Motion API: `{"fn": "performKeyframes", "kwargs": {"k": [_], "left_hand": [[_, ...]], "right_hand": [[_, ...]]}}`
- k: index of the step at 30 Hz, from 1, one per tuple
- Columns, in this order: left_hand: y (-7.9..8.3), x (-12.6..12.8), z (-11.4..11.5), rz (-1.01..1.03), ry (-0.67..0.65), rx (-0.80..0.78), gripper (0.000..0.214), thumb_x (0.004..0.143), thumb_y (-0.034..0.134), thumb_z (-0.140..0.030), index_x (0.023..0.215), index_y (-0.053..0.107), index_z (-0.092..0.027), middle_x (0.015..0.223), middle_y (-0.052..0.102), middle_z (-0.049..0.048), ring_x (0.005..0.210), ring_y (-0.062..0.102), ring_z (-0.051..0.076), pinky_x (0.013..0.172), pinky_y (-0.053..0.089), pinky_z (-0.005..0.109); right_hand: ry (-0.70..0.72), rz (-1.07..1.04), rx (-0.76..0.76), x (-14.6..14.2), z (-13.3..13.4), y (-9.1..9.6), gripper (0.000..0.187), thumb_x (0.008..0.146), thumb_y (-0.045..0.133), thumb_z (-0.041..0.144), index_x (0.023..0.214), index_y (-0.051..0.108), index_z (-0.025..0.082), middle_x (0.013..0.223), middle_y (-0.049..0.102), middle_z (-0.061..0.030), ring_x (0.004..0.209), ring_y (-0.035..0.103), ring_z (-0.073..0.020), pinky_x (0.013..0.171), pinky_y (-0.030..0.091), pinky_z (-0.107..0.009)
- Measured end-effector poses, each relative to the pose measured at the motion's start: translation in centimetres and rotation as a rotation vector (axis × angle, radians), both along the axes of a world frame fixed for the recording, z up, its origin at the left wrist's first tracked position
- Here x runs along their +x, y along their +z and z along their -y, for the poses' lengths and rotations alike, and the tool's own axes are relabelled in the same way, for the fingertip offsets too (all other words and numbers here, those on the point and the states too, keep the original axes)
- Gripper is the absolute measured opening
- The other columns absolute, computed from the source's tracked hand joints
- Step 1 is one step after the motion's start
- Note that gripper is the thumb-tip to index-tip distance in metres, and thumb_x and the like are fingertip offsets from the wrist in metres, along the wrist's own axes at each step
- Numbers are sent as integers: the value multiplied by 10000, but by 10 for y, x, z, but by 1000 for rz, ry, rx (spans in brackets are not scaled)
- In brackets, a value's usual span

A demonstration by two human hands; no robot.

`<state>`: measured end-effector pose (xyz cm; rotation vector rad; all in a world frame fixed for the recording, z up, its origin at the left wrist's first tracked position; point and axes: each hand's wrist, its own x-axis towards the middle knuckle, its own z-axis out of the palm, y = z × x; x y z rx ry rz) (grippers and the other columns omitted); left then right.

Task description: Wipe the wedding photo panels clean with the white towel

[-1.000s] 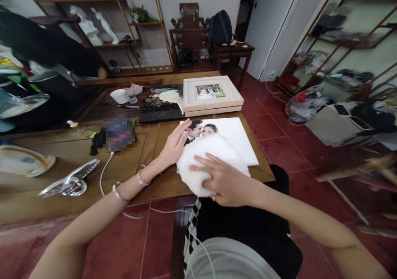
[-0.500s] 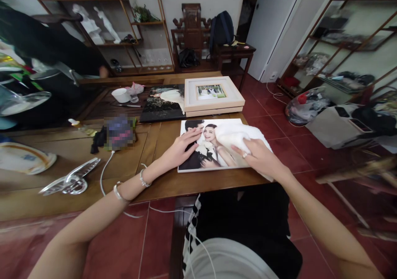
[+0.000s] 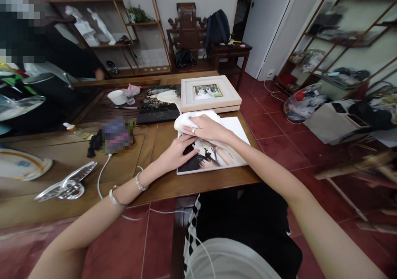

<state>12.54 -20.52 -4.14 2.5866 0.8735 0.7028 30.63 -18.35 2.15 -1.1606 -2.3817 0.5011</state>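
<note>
Here, cloth (image 3: 185,121) on print (image 3: 238,135), far edge (right hand (image 3: 207,129))

**Surroundings: surface and room**

Wooden surface (image 3: 149,146), brown, panelled. Far edge: pale frame (image 3: 211,94) lying flat, small colour photo at its centre. Just left of it, touching, a dark print (image 3: 156,105), also flat. Beyond that, a white cup (image 3: 117,97) with a pink bag (image 3: 132,90) just beside.

Left end: plate (image 3: 21,167) with a gold rim; silver dish (image 3: 66,184) near the front edge. White cable (image 3: 101,175) runs over the edge.

Back wall: open shelf (image 3: 124,43) with two white figurines (image 3: 101,25). Carved chair (image 3: 187,27), dark backpack (image 3: 217,27) above a side table (image 3: 231,51), white door (image 3: 263,22).

Red tiled floor (image 3: 273,130). Clear plastic bag (image 3: 302,103) on it, right.
</note>
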Motion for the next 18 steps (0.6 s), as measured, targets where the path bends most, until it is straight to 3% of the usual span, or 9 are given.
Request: {"fn": "performKeyframes", "kwargs": {"k": [5,9,13,16,18], "left_hand": [[-2,-1,-1,-18,-31,-2,452,938,510,-372,1338,526,-163,1385,518,146,1312,462,292,1081,398,465],[-2,0,-1,-44,-25,-23,509,944,495,-382,1400,461,-159,1481,428,133,1409,326,281,1146,297,489],[-2,0,0,-40,-13,-42,508,945,487,-393,1412,447,-199,1493,417,104,1408,330,269,1148,291,495],[-2,0,0,-31,-3,-45,507,941,491,-400,1407,452,-203,1501,405,105,1401,344,272,1143,300,498],[-2,0,0,-40,2,-42,515,940,493,-400,1409,446,-191,1497,408,113,1397,350,272,1143,302,493]], "right_hand": [[-79,53,-36,19,9,0,333,968,420,399,793,567,157,793,656,-82,724,598,-197,676,411,-278],[-165,137,22,59,18,-2,338,970,412,413,797,568,168,863,674,-103,798,623,-237,737,430,-307],[-291,282,96,98,29,-12,259,956,422,323,859,589,150,942,684,-163,904,639,-312,807,462,-392],[-304,358,134,110,57,-24,127,871,486,169,873,602,118,1116,649,-244,1096,590,-372,950,431,-490],[-246,346,172,110,87,-31,106,806,507,104,840,607,117,1319,537,-274,1286,453,-385,1080,330,-531]]}}
